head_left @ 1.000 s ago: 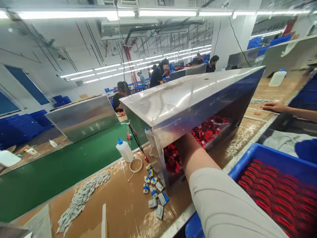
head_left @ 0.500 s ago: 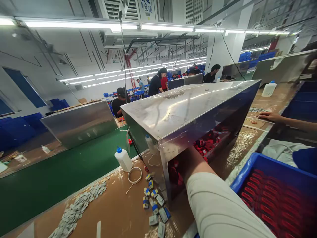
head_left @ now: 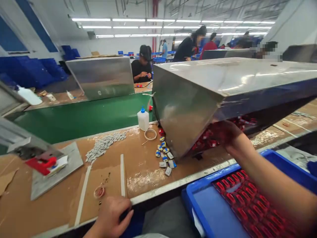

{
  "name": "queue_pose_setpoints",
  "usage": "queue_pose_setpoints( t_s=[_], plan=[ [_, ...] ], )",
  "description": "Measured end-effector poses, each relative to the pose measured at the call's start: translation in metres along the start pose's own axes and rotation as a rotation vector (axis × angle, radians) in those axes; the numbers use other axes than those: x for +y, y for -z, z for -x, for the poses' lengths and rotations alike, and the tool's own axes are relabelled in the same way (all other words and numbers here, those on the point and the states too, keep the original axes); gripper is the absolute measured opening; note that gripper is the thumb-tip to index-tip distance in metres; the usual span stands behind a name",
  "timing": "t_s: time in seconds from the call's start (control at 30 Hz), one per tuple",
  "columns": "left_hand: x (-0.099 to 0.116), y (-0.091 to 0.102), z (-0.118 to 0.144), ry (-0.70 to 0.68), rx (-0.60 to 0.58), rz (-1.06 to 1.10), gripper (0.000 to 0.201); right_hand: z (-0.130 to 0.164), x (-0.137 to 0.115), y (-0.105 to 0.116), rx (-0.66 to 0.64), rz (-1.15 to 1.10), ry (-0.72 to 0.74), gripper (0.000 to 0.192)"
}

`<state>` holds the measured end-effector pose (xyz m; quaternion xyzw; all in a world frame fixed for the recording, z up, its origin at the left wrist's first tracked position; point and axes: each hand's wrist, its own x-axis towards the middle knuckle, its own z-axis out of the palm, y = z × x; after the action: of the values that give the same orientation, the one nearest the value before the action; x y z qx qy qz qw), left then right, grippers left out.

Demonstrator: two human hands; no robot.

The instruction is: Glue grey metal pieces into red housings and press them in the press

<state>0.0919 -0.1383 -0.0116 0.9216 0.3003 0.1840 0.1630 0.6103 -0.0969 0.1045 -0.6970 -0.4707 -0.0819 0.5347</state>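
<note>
My right hand point(head_left: 226, 134) reaches into the low opening of a metal hopper point(head_left: 185, 105), among loose red plastic parts point(head_left: 206, 137). Blur and shadow hide its fingertips, so any held part cannot be made out. Under my right forearm stands a blue tray point(head_left: 210, 208) with rows of red oblong parts point(head_left: 244, 188). My left hand point(head_left: 112, 213) rests at the bench's front edge, fingers loosely bent and thumb apart. A dark gap shows between thumb and forefinger, with no part visible there. Small grey, blue and yellow pieces point(head_left: 164, 155) lie beside the hopper.
A white bottle with a blue cap point(head_left: 143, 119) and a tape ring point(head_left: 150, 134) stand near the hopper. Flat grey pieces point(head_left: 105, 145) lie heaped along the bench. A metal fixture with a red part point(head_left: 43, 163) sits left. Beyond the green belt point(head_left: 111, 110) sits a co-worker point(head_left: 142, 64).
The view has swung left and down, bringing my left hand and the fixture into sight. My right arm has drawn partly back, so the hand now shows at the hopper opening.
</note>
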Motion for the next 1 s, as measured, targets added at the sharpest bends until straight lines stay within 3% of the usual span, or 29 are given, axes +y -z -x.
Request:
queue_pose_setpoints(
  t_s=[0.1, 0.17, 0.23, 0.3, 0.37, 0.47, 0.57, 0.63, 0.7, 0.8, 0.9, 1.0],
  plan=[
    [0.002, 0.000, -0.003, -0.014, 0.016, 0.116, 0.022, 0.080, -0.034, 0.022, -0.123, -0.157, 0.016, 0.028],
    [0.010, 0.001, -0.008, 0.026, 0.010, 0.375, 0.027, 0.133, -0.072, 0.020, -0.450, -0.214, 0.376, 0.032],
    [0.025, 0.006, -0.014, 0.099, 0.006, 0.756, 0.060, 0.174, -0.118, -0.001, -0.682, -0.263, 0.693, 0.045],
    [0.038, 0.017, -0.021, 0.137, 0.042, 1.005, 0.087, 0.200, -0.160, -0.038, -0.766, -0.288, 0.889, 0.051],
    [0.040, 0.035, -0.025, 0.198, 0.212, 0.980, 0.072, 0.210, -0.188, -0.079, -0.767, -0.343, 0.976, 0.051],
    [0.012, 0.068, -0.023, 0.344, 0.429, 0.941, 0.050, 0.204, -0.196, -0.138, -0.718, -0.276, 0.981, 0.054],
    [-0.046, 0.094, -0.015, 0.393, 0.611, 1.013, 0.044, 0.189, -0.182, -0.187, -0.749, 0.065, 0.847, 0.044],
    [-0.086, 0.100, -0.011, 0.356, 0.647, 1.038, 0.046, 0.185, -0.175, -0.210, -0.825, 0.266, 0.815, 0.039],
    [-0.120, 0.096, -0.010, 0.405, 0.673, 1.096, 0.057, 0.188, -0.178, -0.227, -0.857, 0.327, 0.812, 0.036],
    [-0.149, 0.081, -0.010, 0.469, 0.642, 1.121, 0.070, 0.202, -0.201, -0.243, -0.878, 0.164, 0.762, 0.039],
    [-0.160, 0.066, -0.008, 0.445, 0.607, 1.063, 0.072, 0.222, -0.224, -0.253, -1.100, -0.070, 0.724, 0.049],
    [-0.165, 0.060, -0.007, 0.420, 0.646, 1.028, 0.071, 0.237, -0.231, -0.256, -1.270, -0.222, 0.724, 0.050]
  ],
)
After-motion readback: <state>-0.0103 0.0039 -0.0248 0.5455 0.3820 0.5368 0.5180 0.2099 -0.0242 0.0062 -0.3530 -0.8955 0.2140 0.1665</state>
